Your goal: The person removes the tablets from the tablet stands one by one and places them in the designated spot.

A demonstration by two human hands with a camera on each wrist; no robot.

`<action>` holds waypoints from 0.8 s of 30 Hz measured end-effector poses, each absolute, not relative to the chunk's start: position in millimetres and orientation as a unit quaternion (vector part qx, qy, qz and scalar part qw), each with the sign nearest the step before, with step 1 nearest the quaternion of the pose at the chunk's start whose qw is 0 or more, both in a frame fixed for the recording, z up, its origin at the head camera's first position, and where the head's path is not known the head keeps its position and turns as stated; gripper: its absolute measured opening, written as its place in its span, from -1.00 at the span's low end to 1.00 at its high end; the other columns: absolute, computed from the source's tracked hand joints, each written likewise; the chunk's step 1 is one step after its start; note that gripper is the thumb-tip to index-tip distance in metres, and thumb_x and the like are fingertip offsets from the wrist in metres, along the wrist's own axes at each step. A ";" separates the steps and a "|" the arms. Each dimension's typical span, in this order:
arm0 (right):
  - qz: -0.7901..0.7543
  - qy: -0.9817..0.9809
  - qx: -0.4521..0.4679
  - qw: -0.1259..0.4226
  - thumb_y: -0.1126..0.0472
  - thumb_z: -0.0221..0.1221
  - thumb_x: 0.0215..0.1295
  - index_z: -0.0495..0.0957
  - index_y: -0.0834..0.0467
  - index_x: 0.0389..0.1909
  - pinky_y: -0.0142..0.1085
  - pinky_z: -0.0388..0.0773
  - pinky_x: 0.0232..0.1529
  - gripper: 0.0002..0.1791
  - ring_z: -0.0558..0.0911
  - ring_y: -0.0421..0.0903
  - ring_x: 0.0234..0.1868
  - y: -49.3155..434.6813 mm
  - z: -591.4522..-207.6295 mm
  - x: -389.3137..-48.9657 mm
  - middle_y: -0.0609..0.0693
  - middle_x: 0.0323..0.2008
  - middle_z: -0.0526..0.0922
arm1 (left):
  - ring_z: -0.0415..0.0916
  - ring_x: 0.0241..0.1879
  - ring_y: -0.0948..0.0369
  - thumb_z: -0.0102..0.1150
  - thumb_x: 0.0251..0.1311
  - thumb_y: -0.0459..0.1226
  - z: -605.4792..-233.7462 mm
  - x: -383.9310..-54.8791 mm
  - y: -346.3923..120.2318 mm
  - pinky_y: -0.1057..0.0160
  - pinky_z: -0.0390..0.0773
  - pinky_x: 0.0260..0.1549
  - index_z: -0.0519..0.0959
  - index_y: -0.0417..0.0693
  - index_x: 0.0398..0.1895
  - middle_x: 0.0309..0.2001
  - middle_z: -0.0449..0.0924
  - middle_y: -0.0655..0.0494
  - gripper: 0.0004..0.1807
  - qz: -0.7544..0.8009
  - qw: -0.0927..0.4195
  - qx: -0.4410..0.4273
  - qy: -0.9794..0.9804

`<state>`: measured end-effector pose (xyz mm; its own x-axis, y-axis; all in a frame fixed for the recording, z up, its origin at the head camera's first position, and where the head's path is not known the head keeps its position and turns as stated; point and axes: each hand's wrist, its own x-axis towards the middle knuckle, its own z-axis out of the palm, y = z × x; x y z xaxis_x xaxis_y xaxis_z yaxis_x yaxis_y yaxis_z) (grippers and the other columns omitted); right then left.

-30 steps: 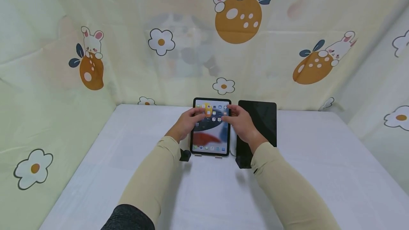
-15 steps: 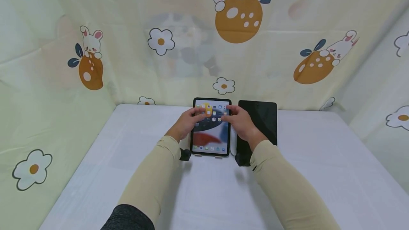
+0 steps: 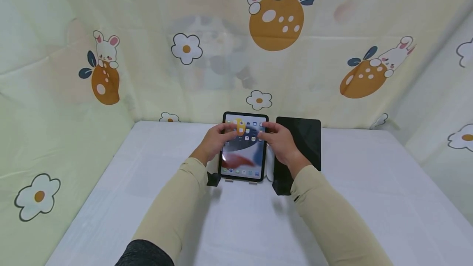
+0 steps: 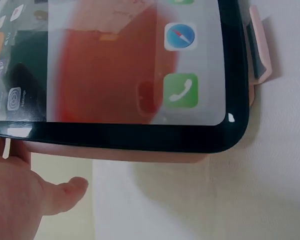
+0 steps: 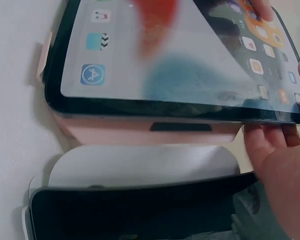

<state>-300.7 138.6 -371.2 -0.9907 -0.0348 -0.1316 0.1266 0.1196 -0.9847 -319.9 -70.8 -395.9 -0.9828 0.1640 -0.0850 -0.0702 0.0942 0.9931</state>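
Observation:
A tablet (image 3: pixel 242 159) with a lit screen of app icons leans upright on a pink stand (image 5: pixel 100 132). My left hand (image 3: pixel 213 141) grips its upper left edge, some fingers over the screen and others behind. On the opposite edge, my right hand (image 3: pixel 281 141) holds the tablet the same way. In the right wrist view, several fingers (image 5: pixel 270 137) pass behind the tablet's edge. One finger of the left hand is outstretched below the tablet in the left wrist view. The tablet hides the far fingertips.
A dark flat panel (image 3: pixel 306 138), like a second tablet with an unlit screen, stands beside the right hand. Between it and the tablet lies a white rounded piece (image 5: pixel 140 157). A white cloth covers the table (image 3: pixel 236 225); a patterned curtain (image 3: pixel 148 73) hangs behind.
The lit tablet has tilted slightly in both hands, its lower end shifting a little left and its screen reflections changing. Both hands keep nearly the same place.

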 end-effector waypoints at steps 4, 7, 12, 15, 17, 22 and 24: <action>-0.665 0.744 0.031 0.057 0.27 0.15 0.45 0.34 0.22 0.37 -0.07 0.39 0.30 -0.49 0.44 0.16 0.22 137.2 -367.3 -299.7 0.22 0.32 0.32 | 0.49 0.06 0.01 0.23 0.36 -0.24 -395.1 -320.1 -73.9 0.13 0.55 0.06 0.57 -0.11 0.22 0.23 0.45 -0.13 -0.61 0.671 0.084 0.038 0.735; -0.663 0.745 0.036 0.059 0.27 0.16 0.45 0.34 0.21 0.36 -0.06 0.41 0.28 -0.50 0.45 0.15 0.22 136.7 -365.8 -299.5 0.21 0.33 0.31 | 0.50 0.06 0.02 0.24 0.35 -0.26 -393.8 -319.2 -76.6 0.16 0.56 0.05 0.56 -0.11 0.22 0.24 0.44 -0.14 -0.60 0.674 0.087 0.045 0.732; -0.658 0.750 0.033 0.056 0.29 0.16 0.44 0.36 0.20 0.35 -0.07 0.43 0.26 -0.50 0.45 0.14 0.21 137.5 -363.6 -298.4 0.21 0.30 0.32 | 0.50 0.06 0.01 0.27 0.31 -0.30 -388.3 -316.1 -81.1 0.13 0.54 0.08 0.56 -0.12 0.22 0.21 0.48 -0.16 -0.59 0.657 0.081 0.067 0.746; -0.653 0.755 0.023 0.049 0.30 0.16 0.44 0.37 0.21 0.35 -0.07 0.43 0.26 -0.51 0.45 0.14 0.19 138.6 -361.4 -296.5 0.22 0.28 0.33 | 0.50 0.05 0.02 0.30 0.29 -0.29 -384.2 -314.5 -83.4 0.12 0.53 0.09 0.56 -0.08 0.23 0.18 0.51 -0.14 -0.57 0.641 0.079 0.074 0.760; -0.650 0.758 0.016 0.047 0.31 0.16 0.44 0.37 0.21 0.36 -0.07 0.42 0.27 -0.50 0.44 0.14 0.18 139.6 -359.5 -295.0 0.23 0.27 0.34 | 0.50 0.05 0.02 0.32 0.28 -0.28 -381.6 -313.5 -84.8 0.11 0.53 0.09 0.57 -0.05 0.23 0.16 0.53 -0.12 -0.56 0.631 0.080 0.074 0.768; -0.649 0.759 -0.005 0.043 0.39 0.15 0.41 0.33 0.17 0.42 -0.07 0.46 0.21 -0.43 0.46 0.14 0.15 141.9 -355.3 -291.8 0.25 0.27 0.36 | 0.50 0.07 0.01 0.32 0.27 -0.32 -377.7 -312.6 -86.4 0.11 0.54 0.09 0.56 -0.04 0.25 0.15 0.53 -0.14 -0.54 0.626 0.082 0.078 0.772; -0.649 0.759 -0.015 0.043 0.42 0.14 0.39 0.31 0.15 0.44 -0.07 0.48 0.18 -0.39 0.47 0.15 0.15 142.5 -355.0 -291.1 0.26 0.26 0.36 | 0.50 0.08 -0.01 0.32 0.27 -0.34 -375.9 -311.8 -86.9 0.10 0.55 0.09 0.55 -0.06 0.26 0.16 0.52 -0.16 -0.53 0.628 0.084 0.080 0.769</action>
<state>-291.1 142.5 -355.0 -0.9959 -0.0782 -0.0455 0.0327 0.1572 -0.9870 -311.8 -86.9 -375.9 -0.9732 0.2282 -0.0288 0.0174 0.1977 0.9801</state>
